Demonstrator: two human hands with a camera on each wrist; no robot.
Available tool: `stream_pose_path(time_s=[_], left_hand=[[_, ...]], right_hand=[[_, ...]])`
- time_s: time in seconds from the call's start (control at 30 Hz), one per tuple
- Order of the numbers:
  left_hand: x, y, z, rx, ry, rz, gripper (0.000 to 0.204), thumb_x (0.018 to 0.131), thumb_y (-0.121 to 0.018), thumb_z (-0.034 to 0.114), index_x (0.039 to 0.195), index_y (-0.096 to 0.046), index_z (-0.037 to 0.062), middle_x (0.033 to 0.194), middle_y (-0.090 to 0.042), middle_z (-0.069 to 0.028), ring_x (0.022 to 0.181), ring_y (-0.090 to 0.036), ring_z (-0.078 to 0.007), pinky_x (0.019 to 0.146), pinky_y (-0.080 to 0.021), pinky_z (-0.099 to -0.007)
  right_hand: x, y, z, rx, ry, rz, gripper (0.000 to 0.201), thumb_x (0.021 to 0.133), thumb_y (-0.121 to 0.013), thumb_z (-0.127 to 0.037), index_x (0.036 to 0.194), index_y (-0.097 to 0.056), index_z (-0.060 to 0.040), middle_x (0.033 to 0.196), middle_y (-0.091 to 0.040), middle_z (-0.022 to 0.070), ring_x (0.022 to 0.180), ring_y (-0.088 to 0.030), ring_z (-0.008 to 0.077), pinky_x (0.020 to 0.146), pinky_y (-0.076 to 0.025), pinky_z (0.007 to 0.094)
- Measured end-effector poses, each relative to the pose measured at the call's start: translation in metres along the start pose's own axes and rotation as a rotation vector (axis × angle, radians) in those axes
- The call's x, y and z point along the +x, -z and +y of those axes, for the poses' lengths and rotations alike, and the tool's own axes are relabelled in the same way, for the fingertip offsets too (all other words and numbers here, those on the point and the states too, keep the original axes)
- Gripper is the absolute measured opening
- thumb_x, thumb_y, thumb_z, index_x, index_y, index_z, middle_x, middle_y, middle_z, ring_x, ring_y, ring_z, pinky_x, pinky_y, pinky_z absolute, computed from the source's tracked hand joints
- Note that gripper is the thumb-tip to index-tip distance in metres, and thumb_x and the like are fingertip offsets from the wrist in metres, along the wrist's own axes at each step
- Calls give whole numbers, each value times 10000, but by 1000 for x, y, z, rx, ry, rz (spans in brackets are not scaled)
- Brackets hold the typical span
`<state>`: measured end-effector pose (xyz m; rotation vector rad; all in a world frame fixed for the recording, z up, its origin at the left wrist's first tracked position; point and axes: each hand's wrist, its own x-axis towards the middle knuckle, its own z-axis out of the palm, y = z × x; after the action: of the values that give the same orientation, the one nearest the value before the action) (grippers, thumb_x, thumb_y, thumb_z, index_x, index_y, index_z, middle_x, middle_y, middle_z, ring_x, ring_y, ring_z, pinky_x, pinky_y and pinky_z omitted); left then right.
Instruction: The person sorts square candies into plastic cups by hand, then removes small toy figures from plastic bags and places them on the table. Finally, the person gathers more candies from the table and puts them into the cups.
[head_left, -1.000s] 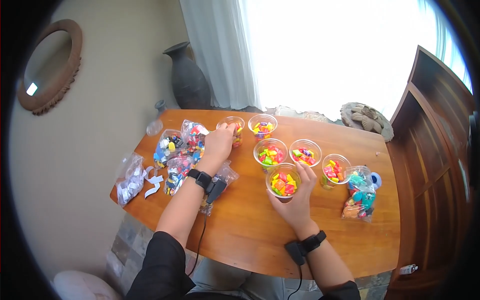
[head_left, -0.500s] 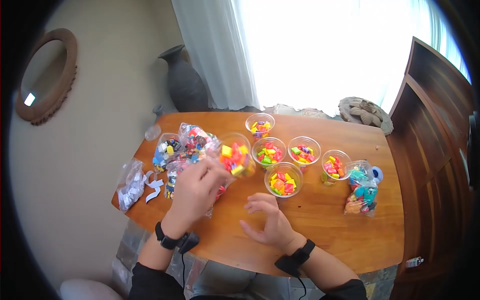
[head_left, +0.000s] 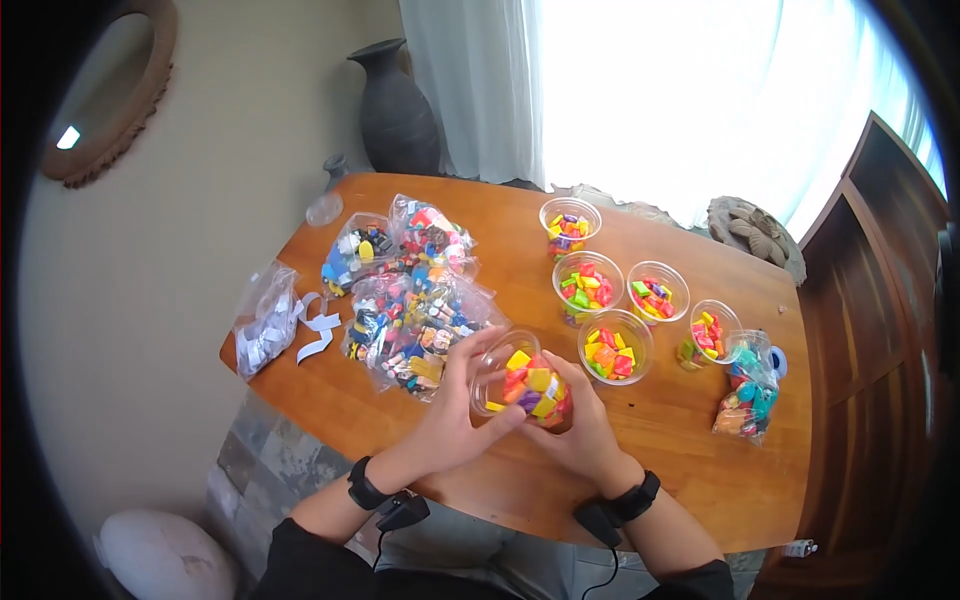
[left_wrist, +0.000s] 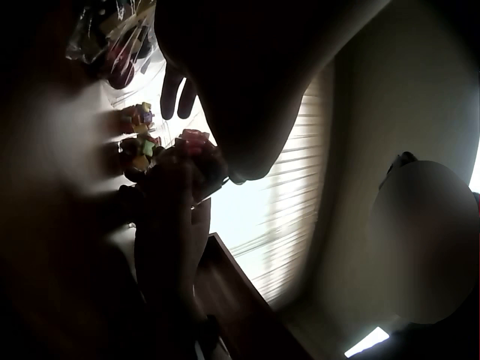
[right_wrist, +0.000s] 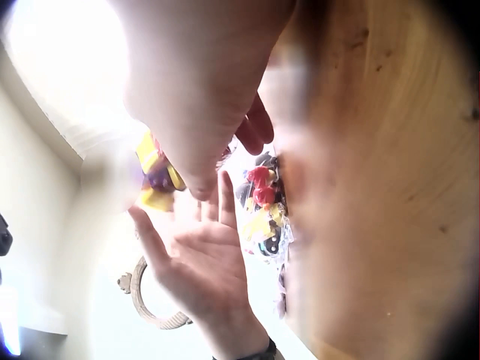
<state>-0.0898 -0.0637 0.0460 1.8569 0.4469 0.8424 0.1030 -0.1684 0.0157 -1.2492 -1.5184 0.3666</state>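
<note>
A clear plastic cup [head_left: 488, 378] of bright red, yellow, orange and purple candy-like pieces [head_left: 533, 385] is tilted between both hands near the table's front. From its left side my left hand [head_left: 450, 425] holds it, fingers behind and thumb in front. On the other side my right hand [head_left: 580, 430] grips the cup, its fingers partly hidden. In the right wrist view the left palm [right_wrist: 210, 262] faces the camera beside the colourful pieces. The left wrist view is dark, with the pieces [left_wrist: 196, 141] showing between the hands. Just beyond stands another filled cup [head_left: 615, 347].
Several more filled cups [head_left: 587, 285] stand at the middle and right of the wooden table [head_left: 690, 470]. Bags of small toy figures [head_left: 420, 320] lie on the left, beside a bag of white strips [head_left: 265, 330]. A bag of teal and orange items [head_left: 748, 390] lies far right.
My left hand lifted a filled cup from the back row and brought it toward me. The right hand left the front cup and met it, so both now hold the lifted cup.
</note>
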Motion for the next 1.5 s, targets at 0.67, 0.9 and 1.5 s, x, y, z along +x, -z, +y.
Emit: stream_pose_path(time_s=[0.67,0.9,1.5], left_hand=[[35,-31,-48,-1370,609,39,582,1202,-316,393,1658,-438,53,1639,-553,-156,1540,-513,-297,1304,-409,-508],[33,-27,-47,-1475,696,-9,529,1198,-368,356,1629,-464,65,1630,-561,-151,1517,-538,-302,1276,-442,-529],[38,-27,-55,-573,339,131,540,1247,-291,359,1404,-632,-29,1373,-717,-169,1239,-721,-197,1102,-581,-367]], right_hand=[[1,3,6,-269,274,196,917,799,-1014,-242,1554,-513,-103,1501,-588,235,1313,-665,405,1022,-621,474],[-2,0,1,-315,321,219,919,791,-1020,-278,1543,-518,-119,1503,-590,237,1308,-674,393,1017,-628,465],[8,5,-3,-379,123,174,801,829,-972,-175,1501,-563,-28,1413,-641,244,1209,-716,392,966,-626,438]])
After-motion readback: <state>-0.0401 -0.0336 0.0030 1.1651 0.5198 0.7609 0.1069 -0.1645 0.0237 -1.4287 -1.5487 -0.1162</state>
